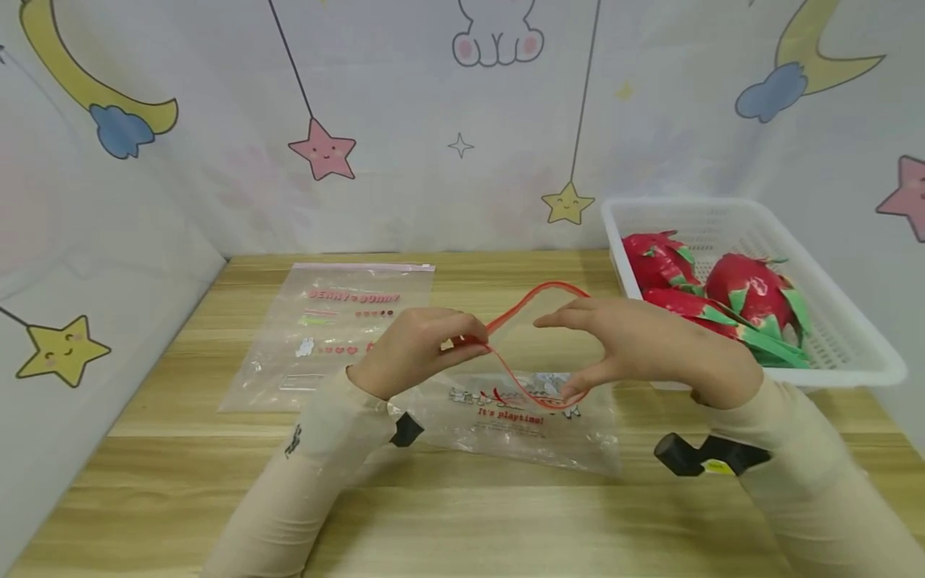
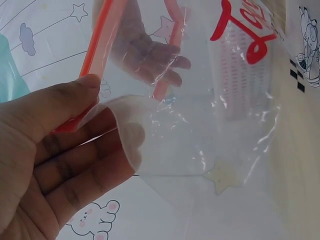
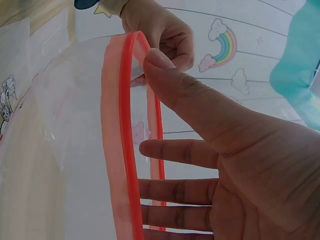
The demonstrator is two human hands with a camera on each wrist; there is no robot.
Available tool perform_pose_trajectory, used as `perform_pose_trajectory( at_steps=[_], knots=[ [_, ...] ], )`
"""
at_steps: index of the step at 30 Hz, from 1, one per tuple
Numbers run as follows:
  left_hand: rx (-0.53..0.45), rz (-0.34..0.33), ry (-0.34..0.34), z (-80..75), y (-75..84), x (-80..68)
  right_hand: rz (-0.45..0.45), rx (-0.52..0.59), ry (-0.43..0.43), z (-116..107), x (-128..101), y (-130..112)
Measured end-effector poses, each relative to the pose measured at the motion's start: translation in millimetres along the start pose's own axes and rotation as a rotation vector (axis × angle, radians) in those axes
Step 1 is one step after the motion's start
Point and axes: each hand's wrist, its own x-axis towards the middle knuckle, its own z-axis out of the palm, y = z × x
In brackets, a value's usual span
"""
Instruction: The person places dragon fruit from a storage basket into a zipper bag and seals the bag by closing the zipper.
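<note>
At the far left of the table (image 1: 462, 514) we see a flat zip bag (image 1: 328, 333) lying unused, near the back edge. Just right of it our left hand (image 1: 419, 349) pinches one end of the red zip strip (image 1: 538, 293) of a second clear bag (image 1: 520, 417), thumb and fingers (image 2: 75, 145) clamped together on the plastic at the corner of the mouth. The bag's mouth stands open as a red loop between our two hands, its printed body resting on the table below and in front of them. Our right hand (image 1: 643, 345) spreads the other side: its straight fingers (image 3: 175, 192) reach inside the mouth while the thumb presses the red strip from outside, so the rim runs between thumb and fingers. Further right, near the wall, a white basket (image 1: 853, 337) holds red dragon fruits (image 1: 751, 293) with green scales, well apart from the bag.
</note>
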Motion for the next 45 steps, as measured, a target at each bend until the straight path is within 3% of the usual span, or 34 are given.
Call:
perform_pose_trajectory(
  at_steps=[24, 45],
  knots=[
    [0.008, -0.008, 0.0, 0.7, -2.6, -3.0, -0.024, -0.059, 0.173, -20, -20, 21],
    [0.029, 0.001, 0.023, 2.2, -1.4, -1.0, 0.191, -0.075, 0.203, -10, -47, 72]
  ],
)
